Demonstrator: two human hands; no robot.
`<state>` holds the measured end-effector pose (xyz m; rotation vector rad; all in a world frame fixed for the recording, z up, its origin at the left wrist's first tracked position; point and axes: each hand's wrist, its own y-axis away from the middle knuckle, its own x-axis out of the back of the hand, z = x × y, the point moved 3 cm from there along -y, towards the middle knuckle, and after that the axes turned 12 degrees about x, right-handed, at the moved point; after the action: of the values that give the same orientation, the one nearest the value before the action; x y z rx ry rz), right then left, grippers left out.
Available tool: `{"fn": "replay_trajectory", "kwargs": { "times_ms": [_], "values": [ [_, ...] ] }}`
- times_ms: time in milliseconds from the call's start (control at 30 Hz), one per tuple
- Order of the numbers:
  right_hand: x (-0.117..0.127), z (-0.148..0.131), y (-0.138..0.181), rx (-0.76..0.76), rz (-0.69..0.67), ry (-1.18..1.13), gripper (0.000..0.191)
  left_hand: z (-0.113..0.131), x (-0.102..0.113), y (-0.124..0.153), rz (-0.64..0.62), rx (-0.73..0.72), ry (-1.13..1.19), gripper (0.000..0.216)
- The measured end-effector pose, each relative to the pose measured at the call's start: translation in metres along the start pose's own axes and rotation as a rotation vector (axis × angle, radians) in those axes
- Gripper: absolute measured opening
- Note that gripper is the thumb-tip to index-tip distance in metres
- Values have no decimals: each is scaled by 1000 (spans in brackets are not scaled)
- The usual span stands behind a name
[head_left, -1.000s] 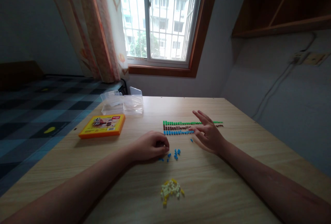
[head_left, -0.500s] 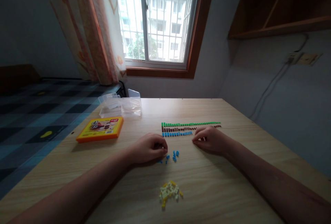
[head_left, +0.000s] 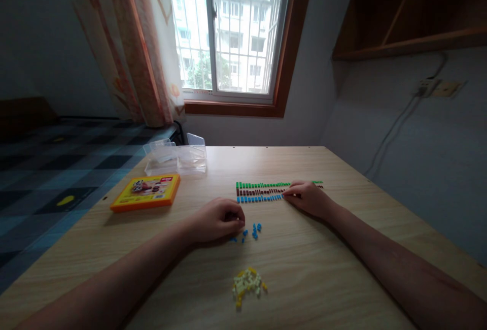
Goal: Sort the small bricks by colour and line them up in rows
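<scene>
Three rows of tiny bricks lie on the wooden table [head_left: 342,279]: a green row [head_left: 262,185], a brown row [head_left: 258,191] and a blue row [head_left: 258,198]. My right hand [head_left: 309,199] rests at the right end of the blue row, fingers pinched together at the row's end; whether a brick is in them I cannot see. My left hand [head_left: 216,218] lies curled on the table beside several loose blue bricks [head_left: 251,232]. A small heap of yellow and cream bricks [head_left: 247,284] sits nearer to me.
An orange-yellow box [head_left: 146,192] lies at the left of the table, with clear plastic containers [head_left: 175,156] behind it. A bed with a checked cover [head_left: 57,167] stands left of the table. A window and curtain are behind; a wall is at the right.
My right hand went from open above the rows to closed over a loose blue brick, then moved up to the end of the blue row. The left hand stayed put.
</scene>
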<state>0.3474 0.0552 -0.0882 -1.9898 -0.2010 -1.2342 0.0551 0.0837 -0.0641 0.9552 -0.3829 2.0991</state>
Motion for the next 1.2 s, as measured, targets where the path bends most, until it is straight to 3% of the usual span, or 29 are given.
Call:
{"fn": "replay_trajectory", "kwargs": {
  "times_ms": [433, 633, 867, 1200],
  "values": [
    [0, -1, 1, -8, 12, -32, 18, -1, 0, 0, -14, 5, -1, 19],
    [-2, -31, -8, -17, 104, -193, 18, 1, 0, 0, 2, 5, -3, 16],
    [-22, -86, -16, 101, -77, -263, 19, -2, -2, -1, -1, 8, -36, 17],
    [-25, -85, -18, 125, -146, -221, 16, 4, -7, 1, 72, -70, -221, 30]
  ]
}}
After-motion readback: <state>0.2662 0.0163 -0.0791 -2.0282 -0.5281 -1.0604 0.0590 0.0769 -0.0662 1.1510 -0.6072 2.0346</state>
